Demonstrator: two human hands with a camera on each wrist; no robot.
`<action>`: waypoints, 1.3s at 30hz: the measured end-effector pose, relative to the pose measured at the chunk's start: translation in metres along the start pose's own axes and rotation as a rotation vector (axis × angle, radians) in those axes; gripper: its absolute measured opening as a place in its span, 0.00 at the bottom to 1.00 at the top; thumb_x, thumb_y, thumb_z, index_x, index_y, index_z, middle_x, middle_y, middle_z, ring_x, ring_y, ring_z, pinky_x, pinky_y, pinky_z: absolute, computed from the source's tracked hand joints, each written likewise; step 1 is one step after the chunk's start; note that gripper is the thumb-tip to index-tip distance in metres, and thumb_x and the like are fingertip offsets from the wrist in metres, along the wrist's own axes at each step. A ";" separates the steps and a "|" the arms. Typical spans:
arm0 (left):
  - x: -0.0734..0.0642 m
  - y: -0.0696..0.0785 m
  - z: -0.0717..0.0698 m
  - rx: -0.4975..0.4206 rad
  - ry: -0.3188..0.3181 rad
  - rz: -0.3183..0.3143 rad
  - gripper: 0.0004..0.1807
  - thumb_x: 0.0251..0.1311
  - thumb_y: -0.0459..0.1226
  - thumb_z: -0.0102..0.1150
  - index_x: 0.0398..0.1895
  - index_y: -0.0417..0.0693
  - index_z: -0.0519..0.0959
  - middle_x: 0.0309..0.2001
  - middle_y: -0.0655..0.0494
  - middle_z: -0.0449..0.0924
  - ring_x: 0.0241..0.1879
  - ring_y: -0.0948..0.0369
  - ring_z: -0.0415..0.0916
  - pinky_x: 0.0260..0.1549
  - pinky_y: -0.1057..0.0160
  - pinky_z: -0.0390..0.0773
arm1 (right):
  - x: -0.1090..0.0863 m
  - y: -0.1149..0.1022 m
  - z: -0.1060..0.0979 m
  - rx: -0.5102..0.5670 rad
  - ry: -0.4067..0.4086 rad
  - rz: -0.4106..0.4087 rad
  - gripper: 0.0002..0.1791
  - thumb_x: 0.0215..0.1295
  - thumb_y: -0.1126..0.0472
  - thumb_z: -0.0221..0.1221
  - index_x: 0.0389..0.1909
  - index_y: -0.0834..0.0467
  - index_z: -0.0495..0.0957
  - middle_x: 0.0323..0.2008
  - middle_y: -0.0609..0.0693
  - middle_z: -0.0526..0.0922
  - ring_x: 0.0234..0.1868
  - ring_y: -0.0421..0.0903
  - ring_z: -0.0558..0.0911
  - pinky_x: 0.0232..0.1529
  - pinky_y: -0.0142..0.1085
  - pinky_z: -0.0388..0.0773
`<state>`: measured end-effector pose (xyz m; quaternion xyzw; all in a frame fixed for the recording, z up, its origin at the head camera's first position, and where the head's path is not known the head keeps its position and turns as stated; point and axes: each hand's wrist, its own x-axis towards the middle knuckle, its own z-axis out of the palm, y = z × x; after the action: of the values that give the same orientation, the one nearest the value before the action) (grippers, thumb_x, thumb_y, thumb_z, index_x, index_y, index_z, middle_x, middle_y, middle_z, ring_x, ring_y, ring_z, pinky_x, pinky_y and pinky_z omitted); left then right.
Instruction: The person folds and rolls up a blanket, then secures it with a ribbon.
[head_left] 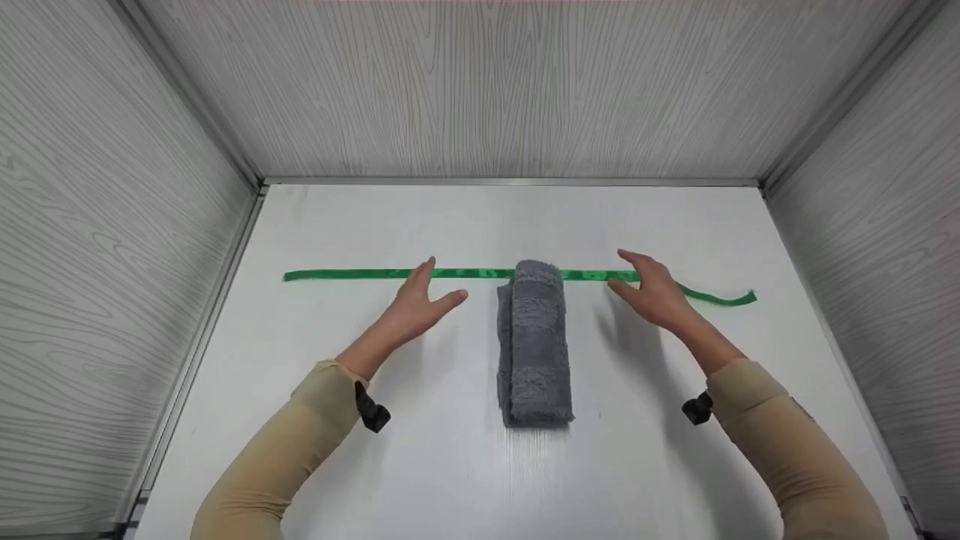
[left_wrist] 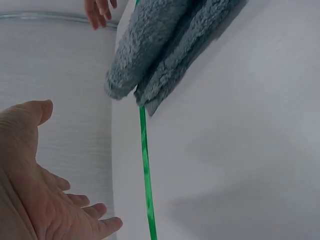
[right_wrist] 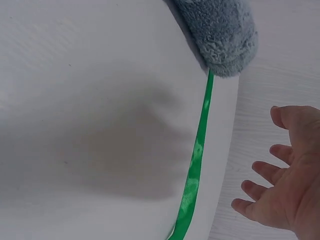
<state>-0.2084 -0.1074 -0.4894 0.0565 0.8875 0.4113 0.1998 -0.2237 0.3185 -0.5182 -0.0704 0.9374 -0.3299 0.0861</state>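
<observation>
A folded grey fluffy towel (head_left: pixel 540 345) lies lengthwise on the white table, its far end over a green ribbon (head_left: pixel 337 274). The ribbon runs left to right beneath it, and its right end bends toward the near side. To the left of the towel, my left hand (head_left: pixel 416 306) hovers with fingers spread, touching nothing. My right hand (head_left: pixel 651 291) is held over the ribbon on the towel's right, fingers apart and holding nothing. The left wrist view shows the towel's layered folds (left_wrist: pixel 165 55); in the right wrist view its rounded end (right_wrist: pixel 225 40) meets the ribbon (right_wrist: pixel 192 175).
Grey wood-grain panels stand at the back (head_left: pixel 480 90), left (head_left: pixel 90 262) and right (head_left: pixel 885 187) of the white table (head_left: pixel 480 480). A metal strip (head_left: pixel 510 181) edges the table's far side. Small black devices (head_left: pixel 373 409) sit on both sleeve cuffs.
</observation>
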 end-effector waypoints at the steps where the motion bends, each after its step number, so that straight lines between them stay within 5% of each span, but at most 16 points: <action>1: -0.001 0.001 0.005 -0.017 -0.024 -0.007 0.57 0.66 0.68 0.52 0.84 0.49 0.37 0.82 0.43 0.35 0.81 0.46 0.35 0.75 0.41 0.48 | -0.001 -0.002 0.003 0.005 -0.021 0.008 0.38 0.78 0.45 0.54 0.80 0.59 0.56 0.77 0.64 0.58 0.77 0.63 0.55 0.73 0.59 0.55; 10: -0.006 0.010 0.049 -0.168 -0.152 -0.064 0.58 0.65 0.64 0.58 0.83 0.43 0.40 0.81 0.40 0.45 0.77 0.42 0.51 0.71 0.43 0.60 | -0.005 -0.012 0.031 0.098 -0.143 0.036 0.41 0.78 0.41 0.54 0.81 0.57 0.53 0.77 0.62 0.59 0.77 0.62 0.57 0.71 0.61 0.58; 21: -0.011 0.008 0.095 -0.215 -0.204 -0.103 0.62 0.61 0.66 0.62 0.82 0.38 0.42 0.78 0.35 0.51 0.76 0.42 0.54 0.69 0.45 0.65 | -0.003 -0.024 0.055 0.211 -0.241 0.046 0.42 0.77 0.43 0.55 0.80 0.62 0.53 0.75 0.65 0.61 0.75 0.64 0.61 0.70 0.60 0.62; 39: -0.009 0.010 0.115 -0.263 -0.204 -0.085 0.64 0.59 0.60 0.68 0.81 0.36 0.41 0.76 0.32 0.49 0.75 0.41 0.54 0.67 0.48 0.67 | 0.006 -0.034 0.070 0.477 -0.290 0.175 0.48 0.72 0.40 0.60 0.80 0.64 0.52 0.71 0.67 0.67 0.66 0.60 0.74 0.64 0.54 0.72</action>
<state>-0.1543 -0.0217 -0.5462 0.0338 0.8027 0.5074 0.3116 -0.2121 0.2491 -0.5509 -0.0134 0.8139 -0.5187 0.2613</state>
